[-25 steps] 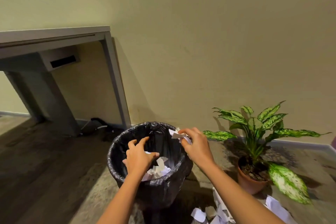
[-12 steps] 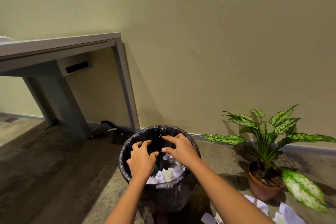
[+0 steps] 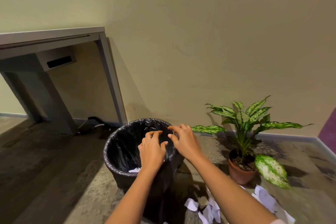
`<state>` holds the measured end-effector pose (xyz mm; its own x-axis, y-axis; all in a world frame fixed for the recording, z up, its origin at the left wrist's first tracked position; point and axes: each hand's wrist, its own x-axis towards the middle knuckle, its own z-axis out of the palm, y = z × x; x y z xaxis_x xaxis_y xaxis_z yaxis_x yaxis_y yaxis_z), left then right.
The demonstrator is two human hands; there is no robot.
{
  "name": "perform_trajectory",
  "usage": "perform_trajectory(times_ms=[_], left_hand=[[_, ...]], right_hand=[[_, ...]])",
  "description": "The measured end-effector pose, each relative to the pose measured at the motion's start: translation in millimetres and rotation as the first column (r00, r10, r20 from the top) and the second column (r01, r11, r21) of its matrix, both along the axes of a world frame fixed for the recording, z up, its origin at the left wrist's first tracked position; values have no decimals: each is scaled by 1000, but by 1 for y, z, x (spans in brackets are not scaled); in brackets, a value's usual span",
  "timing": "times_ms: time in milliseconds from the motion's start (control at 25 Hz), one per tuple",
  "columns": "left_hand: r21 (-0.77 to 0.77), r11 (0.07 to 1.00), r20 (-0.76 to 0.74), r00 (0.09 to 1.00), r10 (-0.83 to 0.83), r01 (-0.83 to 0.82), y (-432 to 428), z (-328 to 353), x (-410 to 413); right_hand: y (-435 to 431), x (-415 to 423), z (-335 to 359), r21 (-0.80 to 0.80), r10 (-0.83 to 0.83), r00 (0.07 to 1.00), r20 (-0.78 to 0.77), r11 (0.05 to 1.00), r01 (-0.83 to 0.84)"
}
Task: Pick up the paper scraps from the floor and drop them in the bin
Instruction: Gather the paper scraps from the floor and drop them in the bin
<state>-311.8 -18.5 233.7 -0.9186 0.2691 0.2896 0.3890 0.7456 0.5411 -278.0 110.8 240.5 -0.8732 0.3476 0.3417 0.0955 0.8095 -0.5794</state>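
Both hands, left (image 3: 151, 148) and right (image 3: 185, 141), are being held spread, empty, over bin (image 3: 116, 151); scraps (image 3: 209, 209) at 5 o'clock are best being gathered in bunches.

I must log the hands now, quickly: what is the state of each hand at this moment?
Left hand: open, fingers spread over the bin, holding nothing.
Right hand: open, fingers spread at the bin's right rim, holding nothing.

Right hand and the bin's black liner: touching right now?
Cannot tell. In the head view the right hand overlaps the bin liner's far rim with fingers spread, holding nothing, but no plain contact or gap shows.
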Motion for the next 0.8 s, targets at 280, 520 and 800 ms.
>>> perform_trajectory(times_ms=[280,520,800], left_hand=[[-20,944,-83,940,-330,330,49,-1,70],[-73,888,-47,888,-457,453,91,-30,141],[-67,818,149,817,-558,571,122,-109,223]], right_hand=[[47,84,-6,52,-108,994,14,993,107],[80,171,-34,85,-225,968,106,973,217],[111,264,-105,42,-311,908,279,949,312]])
